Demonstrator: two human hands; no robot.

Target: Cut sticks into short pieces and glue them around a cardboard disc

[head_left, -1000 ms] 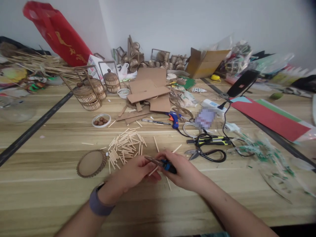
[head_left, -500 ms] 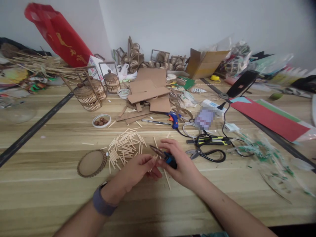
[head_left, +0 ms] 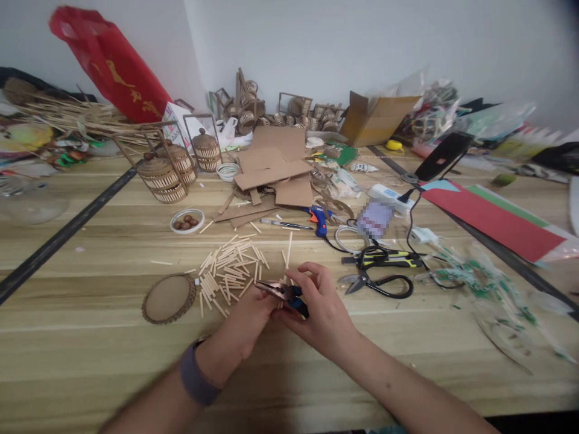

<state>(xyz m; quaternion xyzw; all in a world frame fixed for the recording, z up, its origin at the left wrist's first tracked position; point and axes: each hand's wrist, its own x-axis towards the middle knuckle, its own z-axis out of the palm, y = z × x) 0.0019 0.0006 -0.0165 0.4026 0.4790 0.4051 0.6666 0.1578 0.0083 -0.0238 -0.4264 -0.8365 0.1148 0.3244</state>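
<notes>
My right grip (head_left: 323, 307) is clasping pliers (head_left: 284, 292), and I am apparently positioning a stick (head_left: 289, 248) showing just beyond them; what my left grip (head_left: 246, 318) is holding, I cannot tell. Cutting is probably calling for steady alignment.

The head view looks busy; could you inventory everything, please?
Pliers: one, blue handles, right hand
Sticks: many, pale, left of pliers
Disc: one, brown, left front
Dish: one, white, behind disc
Beads: several, brown, in dish
Lidded baskets: three, brown, back left
Small baskets: many, brown, back
Bag: one, red, back left
Cardboard pieces: several, brown, centre
Box: one, brown, back right
Glue gun: one, blue, centre
Scissors: one, black, right
Sheets: several, mostly red, right
Other clutter: uncounted, mixed colours, throughout
Table: one, pale wood, underneath
Left hand: one, beside pliers
Right hand: one, on pliers
</notes>
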